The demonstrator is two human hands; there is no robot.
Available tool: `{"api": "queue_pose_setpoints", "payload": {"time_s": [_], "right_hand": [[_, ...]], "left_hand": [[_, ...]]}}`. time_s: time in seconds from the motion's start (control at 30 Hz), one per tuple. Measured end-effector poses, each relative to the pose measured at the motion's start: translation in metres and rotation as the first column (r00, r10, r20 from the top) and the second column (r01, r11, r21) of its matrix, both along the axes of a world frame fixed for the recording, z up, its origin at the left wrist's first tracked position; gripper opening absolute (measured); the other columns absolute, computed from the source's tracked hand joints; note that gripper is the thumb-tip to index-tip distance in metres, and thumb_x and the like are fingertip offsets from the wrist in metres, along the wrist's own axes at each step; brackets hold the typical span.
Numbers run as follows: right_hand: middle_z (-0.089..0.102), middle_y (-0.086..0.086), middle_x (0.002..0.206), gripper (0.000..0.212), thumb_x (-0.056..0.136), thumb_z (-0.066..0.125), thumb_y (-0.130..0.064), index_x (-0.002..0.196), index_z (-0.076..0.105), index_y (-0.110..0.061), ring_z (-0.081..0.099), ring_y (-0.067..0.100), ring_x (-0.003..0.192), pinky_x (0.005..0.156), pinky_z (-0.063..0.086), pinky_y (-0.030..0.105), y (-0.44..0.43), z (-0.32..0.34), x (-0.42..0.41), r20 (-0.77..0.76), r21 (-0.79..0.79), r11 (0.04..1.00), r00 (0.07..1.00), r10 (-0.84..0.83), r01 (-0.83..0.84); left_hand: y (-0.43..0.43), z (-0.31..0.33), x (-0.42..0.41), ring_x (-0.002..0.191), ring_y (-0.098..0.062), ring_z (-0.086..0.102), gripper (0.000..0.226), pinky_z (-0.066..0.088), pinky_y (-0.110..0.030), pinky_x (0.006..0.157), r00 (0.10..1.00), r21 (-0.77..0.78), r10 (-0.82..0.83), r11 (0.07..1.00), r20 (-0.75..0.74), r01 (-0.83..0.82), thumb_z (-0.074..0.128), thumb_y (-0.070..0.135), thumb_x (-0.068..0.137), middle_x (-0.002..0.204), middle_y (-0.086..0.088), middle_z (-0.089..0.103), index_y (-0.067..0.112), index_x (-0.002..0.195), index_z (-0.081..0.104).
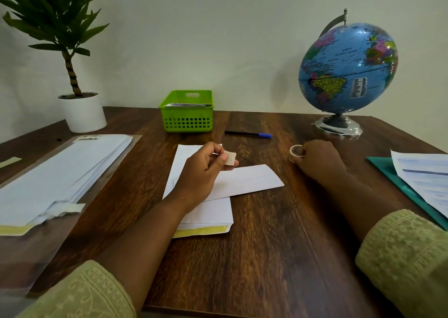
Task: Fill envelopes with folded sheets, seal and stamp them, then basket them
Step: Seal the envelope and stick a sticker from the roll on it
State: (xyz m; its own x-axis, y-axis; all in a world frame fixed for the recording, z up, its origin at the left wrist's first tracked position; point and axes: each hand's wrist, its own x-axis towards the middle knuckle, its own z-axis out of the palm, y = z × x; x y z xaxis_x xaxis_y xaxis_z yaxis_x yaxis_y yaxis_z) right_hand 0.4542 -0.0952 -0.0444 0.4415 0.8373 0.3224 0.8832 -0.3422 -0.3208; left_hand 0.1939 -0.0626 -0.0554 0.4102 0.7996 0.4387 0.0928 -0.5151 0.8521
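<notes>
Wooden table [266, 245] fills the frame, near edge and both sides cut off. Far left: stack of envelopes [60, 172] in a clear plastic sleeve, running out of frame at the left, label text unreadable. Back right: globe [346, 67] on a chrome base. Back left: plant [60, 26] in a white pot [83, 114], top leaves cropped. Right edge: printed sheets [426, 179] on a teal folder [397, 184], both cut off, print too blurred to read. Centre: one envelope [211, 214], open flap with a yellow strip towards the person, middle hidden under the left forearm. Folded sheet [247, 180] lies slanted across the envelope, left end hidden by the left hand [201, 169]. Green basket [186, 121] at the back centre has flat paper inside, only top edges visible, count unclear. Right hand [317, 160] is right of the sheet, fingers curled round a tape roll [296, 151], most of the roll hidden. Pen [247, 134] with a blue cap lies between basket and hands. Left hand is above the envelope, fingers curled, thumb and fingertip pinching a piece of tape [229, 158].
</notes>
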Motion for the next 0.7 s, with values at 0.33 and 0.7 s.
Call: {"api": "queue_pose_setpoints", "payload": {"time_s": [0.33,0.7], "right_hand": [[0.066,0.007,0.103,0.026,0.088,0.061,-0.025,0.110,0.065,-0.011,0.060,0.016,0.089,0.078,0.046,0.027,-0.005,0.013,-0.025,0.039,0.131,0.990,0.998,0.042,-0.047],[0.074,0.004,0.073,0.007,0.082,0.066,-0.008,0.085,0.071,-0.012,0.071,0.011,0.065,0.051,0.051,0.016,-0.007,0.018,-0.082,-0.876,0.042,0.863,0.397,0.274,-0.503]], "left_hand": [[-0.003,0.000,0.000,0.092,-0.011,0.065,0.007,0.047,-0.012,0.075,0.993,0.129,0.005,0.992,-0.116,0.010,0.056,0.016,0.090,0.093,0.001,0.067,0.022,0.087,0.058],[-0.007,0.003,-0.003,0.087,-0.011,0.062,0.007,0.050,-0.025,0.077,0.976,0.488,0.060,0.871,-0.211,0.053,0.073,0.016,0.076,0.091,0.001,0.067,0.014,0.082,0.074]]}}
